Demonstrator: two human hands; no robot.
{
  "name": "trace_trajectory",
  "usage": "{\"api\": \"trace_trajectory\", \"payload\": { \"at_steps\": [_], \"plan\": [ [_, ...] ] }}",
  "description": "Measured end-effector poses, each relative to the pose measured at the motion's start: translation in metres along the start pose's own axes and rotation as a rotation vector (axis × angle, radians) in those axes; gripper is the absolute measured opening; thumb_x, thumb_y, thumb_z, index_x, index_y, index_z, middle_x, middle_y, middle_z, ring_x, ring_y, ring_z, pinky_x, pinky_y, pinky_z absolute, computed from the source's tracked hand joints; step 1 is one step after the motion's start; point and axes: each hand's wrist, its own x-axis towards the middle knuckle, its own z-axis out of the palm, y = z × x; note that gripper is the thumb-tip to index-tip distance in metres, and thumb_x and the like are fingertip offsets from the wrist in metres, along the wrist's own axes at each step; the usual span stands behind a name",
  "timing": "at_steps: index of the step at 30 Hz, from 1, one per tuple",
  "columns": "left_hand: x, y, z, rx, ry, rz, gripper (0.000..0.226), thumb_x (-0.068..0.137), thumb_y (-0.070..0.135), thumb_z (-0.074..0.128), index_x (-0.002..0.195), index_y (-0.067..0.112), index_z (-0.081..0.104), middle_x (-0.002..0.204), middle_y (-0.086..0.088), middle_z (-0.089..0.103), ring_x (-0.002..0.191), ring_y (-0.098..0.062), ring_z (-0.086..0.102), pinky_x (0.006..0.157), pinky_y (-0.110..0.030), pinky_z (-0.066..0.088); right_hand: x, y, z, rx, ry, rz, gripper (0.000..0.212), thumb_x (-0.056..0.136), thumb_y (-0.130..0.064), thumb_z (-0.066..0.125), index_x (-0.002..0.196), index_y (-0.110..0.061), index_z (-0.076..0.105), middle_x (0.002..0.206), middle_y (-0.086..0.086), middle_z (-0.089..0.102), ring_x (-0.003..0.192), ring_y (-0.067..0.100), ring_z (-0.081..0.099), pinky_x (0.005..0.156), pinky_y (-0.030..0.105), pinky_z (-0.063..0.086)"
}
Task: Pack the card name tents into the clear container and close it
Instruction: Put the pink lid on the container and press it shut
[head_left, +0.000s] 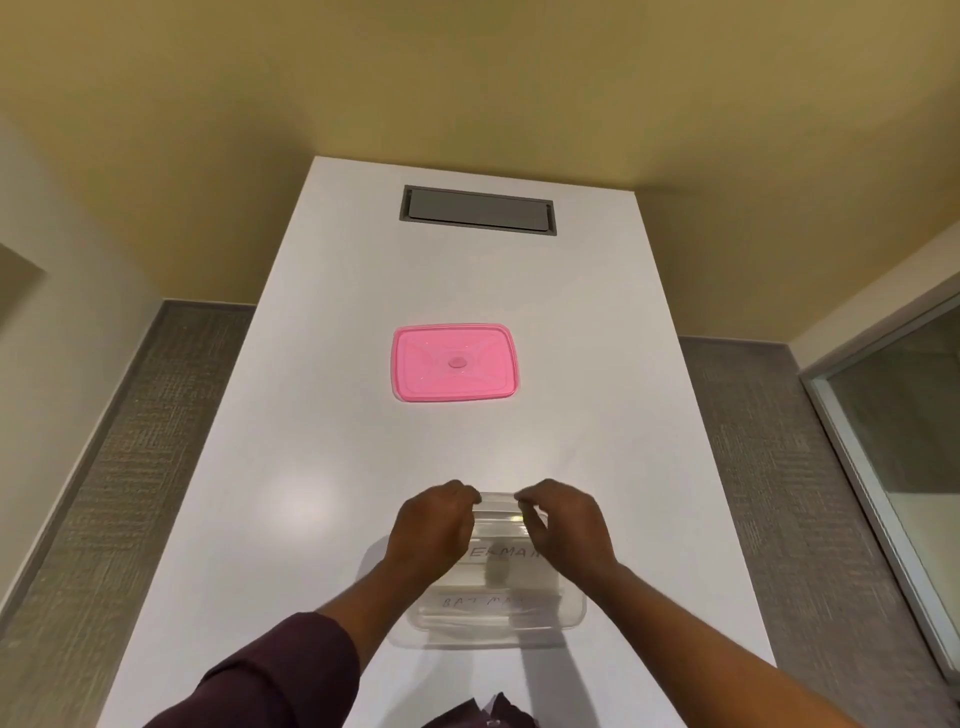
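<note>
A clear container (566, 613) sits on the white table (322, 467) close to me. Inside it lie white card name tents: one lettered "BATMAN" (493, 603) at the near side, and one ending in "ERMAN" (501, 553) farther in, partly hidden by my hands. My left hand (431, 535) and my right hand (566, 530) hover over the container's far half. Their fingers curl down at the far rim, close together. Whether they pinch the rim, a card or nothing is unclear. The pink lid (454, 362) lies flat on the table well beyond the container.
A grey hatch (478, 210) is set into the table's far end. Carpet lies along both long sides of the table, with a glass panel (904, 441) at the right. A dark maroon object (483, 714) sits at the table's near edge.
</note>
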Motion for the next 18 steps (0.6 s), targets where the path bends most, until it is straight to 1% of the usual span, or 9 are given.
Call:
{"api": "trace_trajectory", "payload": {
  "at_steps": [2, 4, 6, 9, 12, 14, 16, 18],
  "plan": [
    [0.014, -0.002, -0.008, -0.014, 0.132, 0.052, 0.018, 0.086, 0.012, 0.061, 0.098, 0.018, 0.074, 0.088, 0.003, 0.073, 0.080, -0.019, 0.068, 0.059, -0.034, 0.056, 0.022, 0.002, -0.008, 0.081, 0.097, 0.023, 0.014, 0.084, -0.013, 0.074, 0.095, -0.021, 0.077, 0.089, -0.010, 0.076, 0.073, 0.006, 0.069, 0.071, 0.019, 0.055],
    [0.031, -0.009, -0.015, -0.014, 0.227, 0.070, 0.016, 0.081, 0.008, 0.066, 0.092, 0.017, 0.073, 0.082, 0.004, 0.070, 0.078, -0.017, 0.065, 0.053, -0.032, 0.053, 0.049, 0.008, -0.013, 0.123, 0.148, 0.091, 0.014, 0.083, -0.011, 0.075, 0.093, -0.020, 0.077, 0.088, -0.009, 0.077, 0.071, 0.005, 0.069, 0.071, 0.018, 0.055],
    [0.048, -0.021, -0.022, -0.045, 0.267, -0.009, 0.016, 0.081, 0.008, 0.065, 0.091, 0.019, 0.072, 0.083, 0.006, 0.069, 0.081, -0.016, 0.063, 0.056, -0.030, 0.051, 0.076, 0.016, -0.017, 0.135, 0.122, 0.183, 0.013, 0.083, -0.011, 0.076, 0.092, -0.019, 0.078, 0.086, -0.007, 0.078, 0.071, 0.009, 0.070, 0.073, 0.025, 0.057],
    [0.077, -0.047, -0.028, -0.160, 0.283, -0.224, 0.015, 0.086, 0.011, 0.063, 0.095, 0.019, 0.071, 0.089, 0.005, 0.070, 0.084, -0.018, 0.063, 0.068, -0.031, 0.051, 0.115, 0.034, -0.017, 0.132, 0.019, 0.305, 0.014, 0.085, -0.014, 0.073, 0.096, -0.019, 0.080, 0.087, -0.003, 0.079, 0.076, 0.013, 0.072, 0.077, 0.031, 0.058],
    [0.104, -0.083, -0.030, -0.274, 0.231, -0.371, 0.017, 0.089, 0.007, 0.059, 0.100, 0.012, 0.072, 0.096, -0.004, 0.072, 0.085, -0.026, 0.067, 0.079, -0.037, 0.054, 0.150, 0.050, -0.013, 0.182, -0.071, 0.412, 0.017, 0.086, -0.014, 0.071, 0.101, -0.015, 0.079, 0.095, 0.001, 0.080, 0.086, 0.017, 0.074, 0.085, 0.033, 0.057],
    [0.120, -0.109, -0.029, -0.286, 0.134, -0.431, 0.021, 0.090, 0.007, 0.059, 0.107, 0.009, 0.070, 0.102, -0.008, 0.072, 0.089, -0.029, 0.068, 0.084, -0.039, 0.054, 0.175, 0.059, -0.005, 0.219, -0.127, 0.494, 0.021, 0.086, -0.016, 0.072, 0.106, -0.012, 0.078, 0.103, 0.004, 0.079, 0.096, 0.020, 0.074, 0.091, 0.034, 0.055],
    [0.132, -0.130, -0.027, -0.288, 0.018, -0.458, 0.027, 0.089, 0.009, 0.062, 0.116, 0.006, 0.067, 0.108, -0.012, 0.070, 0.099, -0.031, 0.066, 0.091, -0.040, 0.051, 0.198, 0.066, 0.002, 0.309, -0.186, 0.601, 0.030, 0.087, -0.020, 0.074, 0.115, -0.011, 0.075, 0.114, 0.005, 0.076, 0.107, 0.021, 0.070, 0.099, 0.038, 0.054],
    [0.148, -0.146, -0.023, -0.274, -0.076, -0.477, 0.037, 0.090, 0.013, 0.064, 0.126, 0.003, 0.062, 0.119, -0.017, 0.066, 0.113, -0.034, 0.061, 0.099, -0.041, 0.047, 0.220, 0.071, 0.010, 0.416, -0.258, 0.739, 0.046, 0.087, -0.026, 0.076, 0.129, -0.010, 0.067, 0.127, 0.007, 0.069, 0.118, 0.025, 0.066, 0.105, 0.043, 0.052]
  ]
}}
